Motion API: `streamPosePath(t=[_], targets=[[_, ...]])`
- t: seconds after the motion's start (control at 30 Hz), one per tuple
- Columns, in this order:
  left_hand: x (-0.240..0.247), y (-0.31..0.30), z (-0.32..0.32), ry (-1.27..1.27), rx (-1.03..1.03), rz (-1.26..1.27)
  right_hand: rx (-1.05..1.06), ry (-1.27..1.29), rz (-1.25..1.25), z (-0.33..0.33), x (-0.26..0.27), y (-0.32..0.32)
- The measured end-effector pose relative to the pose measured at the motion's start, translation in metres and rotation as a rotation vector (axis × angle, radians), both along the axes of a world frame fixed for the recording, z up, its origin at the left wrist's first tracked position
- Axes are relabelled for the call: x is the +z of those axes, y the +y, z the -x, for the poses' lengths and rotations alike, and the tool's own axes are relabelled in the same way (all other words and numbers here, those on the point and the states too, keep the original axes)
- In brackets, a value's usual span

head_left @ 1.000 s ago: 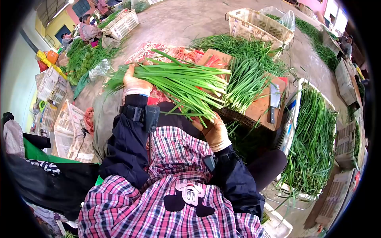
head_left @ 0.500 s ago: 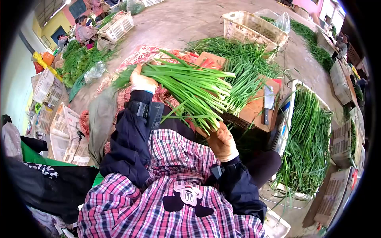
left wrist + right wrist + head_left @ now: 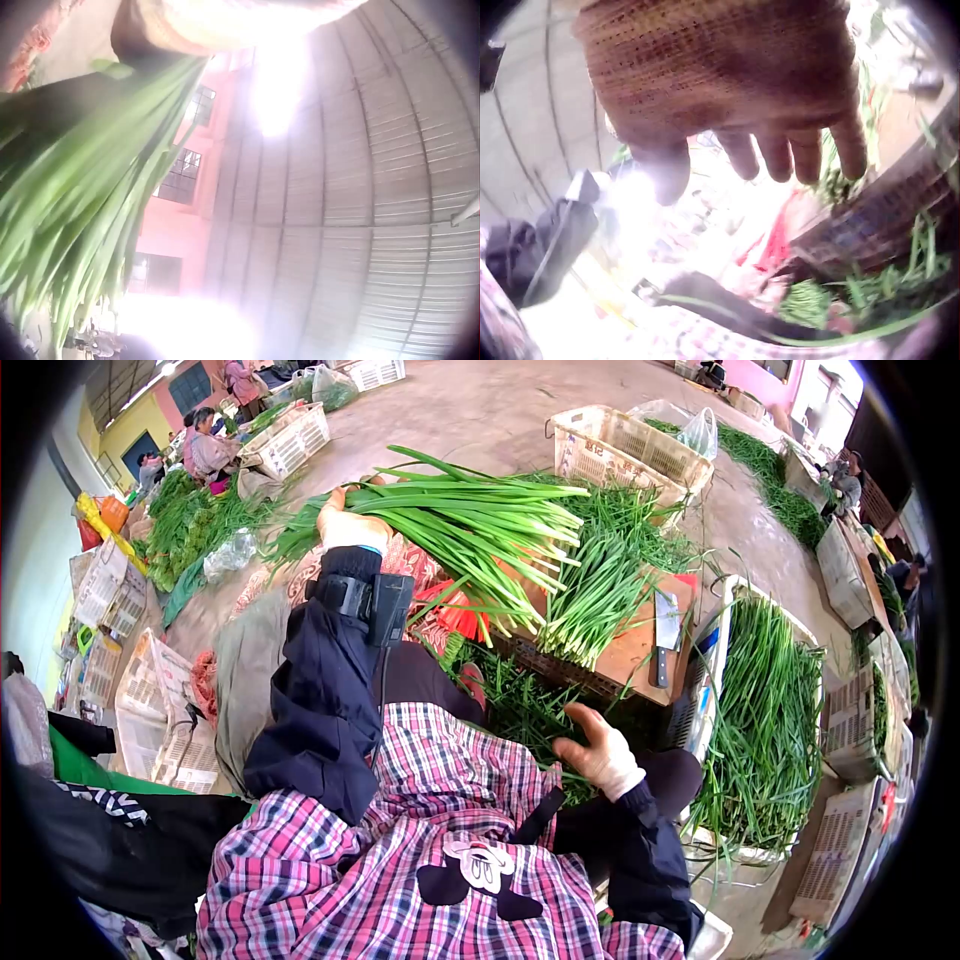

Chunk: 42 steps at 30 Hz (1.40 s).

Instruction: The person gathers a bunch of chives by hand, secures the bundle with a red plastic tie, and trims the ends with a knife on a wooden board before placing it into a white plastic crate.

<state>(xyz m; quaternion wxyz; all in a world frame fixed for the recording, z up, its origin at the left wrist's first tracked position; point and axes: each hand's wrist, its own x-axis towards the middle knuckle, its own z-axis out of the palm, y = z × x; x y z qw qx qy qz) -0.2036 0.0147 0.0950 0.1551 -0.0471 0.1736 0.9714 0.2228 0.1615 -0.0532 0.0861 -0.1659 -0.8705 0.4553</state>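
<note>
Since half a second ago the right hand (image 3: 600,752) has come away from the stem ends and drawn back, while the bundle (image 3: 480,520) and the left hand (image 3: 352,525) have shifted a little farther from the person. Held up left of the board (image 3: 635,645), the bundle has its long axis crosswise — pale stem ends pointing right, toward the board, leaf tips trailing left, away from it. Those stem ends spread in a fan, the lowest slanting down toward the person; whether any touch the pile (image 3: 600,580) on the board cannot be told. Fingers of the left hand are curled round the bundle near its leafy end; the left wrist view shows the leaves coming out from under that hand. As for the right hand, it holds nothing — thumb and fingers stand apart, on the person's side of the board, above loose greens (image 3: 510,685). On the board the pile lies with its pale ends toward the person, and the knife (image 3: 664,635) rests to the pile's right, handle toward the person. Red strips (image 3: 460,615) show left of the board, and a crate (image 3: 716,690) filled with greens stands just right of it.
</note>
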Motion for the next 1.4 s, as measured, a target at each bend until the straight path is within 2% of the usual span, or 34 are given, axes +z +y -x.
streamPosePath(t=[0.1,0.17,0.23,0.3,0.37,0.4,0.43,0.47,0.53,0.57,0.6,0.63,0.7,0.73,0.77,0.83,0.87,0.9,0.97,1.0,1.03,1.07,1.1,1.13,1.23,1.33,1.4], targets=[[-0.002,0.002,0.001,-0.010,0.011,-0.007,-0.023,0.267,0.742,0.047,0.005,-0.023],[0.006,0.005,-0.016,-0.029,0.044,-0.014,0.044,0.411,1.029,0.078,0.009,-0.040],[0.008,0.007,-0.030,-0.039,0.032,-0.004,0.102,0.559,1.219,0.104,0.018,-0.058],[0.010,0.010,-0.047,0.006,0.033,0.051,0.211,0.654,1.430,0.140,-0.006,-0.059],[-0.007,0.007,-0.031,-0.067,-0.014,-0.062,0.149,0.746,1.650,0.145,0.031,-0.069],[-0.005,0.008,-0.040,-0.068,-0.038,-0.031,0.065,0.750,1.704,0.147,0.049,-0.072],[-0.007,0.008,-0.044,-0.069,-0.061,0.002,0.075,0.753,1.673,0.146,0.049,-0.069],[-0.032,0.002,-0.011,-0.062,-0.130,-0.054,0.084,0.757,1.642,0.144,0.048,-0.065],[-0.029,0.004,-0.018,-0.041,-0.129,-0.019,0.074,0.701,1.500,0.130,0.061,-0.062],[-0.028,0.003,-0.023,-0.034,-0.127,0.001,0.304,0.789,1.366,0.123,0.058,-0.056],[-0.017,0.009,-0.040,-0.026,-0.040,0.049,0.400,0.693,1.343,0.110,0.052,-0.051],[-0.024,0.006,-0.036,0.004,-0.143,-0.029,0.494,0.596,1.318,0.096,0.049,-0.046],[-0.033,-0.003,-0.023,0.063,-0.351,-0.181,0.558,0.244,1.100,0.069,0.062,-0.032],[-0.011,0.006,-0.055,0.080,-0.218,-0.020,0.547,0.086,1.054,0.060,0.065,-0.030],[-0.017,0.005,-0.047,0.070,-0.224,-0.057,0.533,-0.046,1.035,0.054,0.063,-0.026],[-0.029,0.005,-0.032,0.044,-0.236,-0.129,0.538,-0.232,0.830,0.043,0.060,-0.014],[-0.034,0.005,-0.031,0.085,-0.205,-0.071,0.553,-0.311,0.735,0.038,0.063,-0.007],[-0.038,0.002,-0.025,0.097,-0.276,-0.137,0.531,-0.259,0.889,0.028,0.036,-0.003],[-0.048,-0.006,-0.006,0.122,-0.414,-0.270,0.426,-0.417,0.450,0.015,0.024,0.001],[-0.035,-0.001,-0.021,0.080,-0.236,-0.102,0.453,-0.524,-0.018,0.009,0.024,0.001],[-0.039,-0.004,-0.016,0.093,-0.283,-0.145,0.462,-0.611,-0.491,0.004,0.025,0.001],[-0.044,-0.008,-0.008,0.108,-0.333,-0.189,0.429,-0.762,-0.546,-0.001,0.023,0.003],[-0.047,-0.011,-0.004,0.122,-0.380,-0.235,0.459,-0.802,-0.574,-0.004,0.031,0.007],[-0.022,0.001,-0.036,0.080,-0.145,0.014,0.401,-0.755,-0.572,-0.007,0.037,0.007],[-0.044,-0.021,-0.009,0.148,-0.674,-0.475,0.239,-0.510,-0.585,-0.008,0.045,0.011],[-0.041,-0.017,-0.010,0.102,-0.365,-0.167,0.050,-0.119,-0.315,0.005,0.053,0.010],[-0.039,-0.016,-0.011,0.112,-0.313,-0.127,0.049,-0.005,-0.033,0.018,0.049,0.006]])
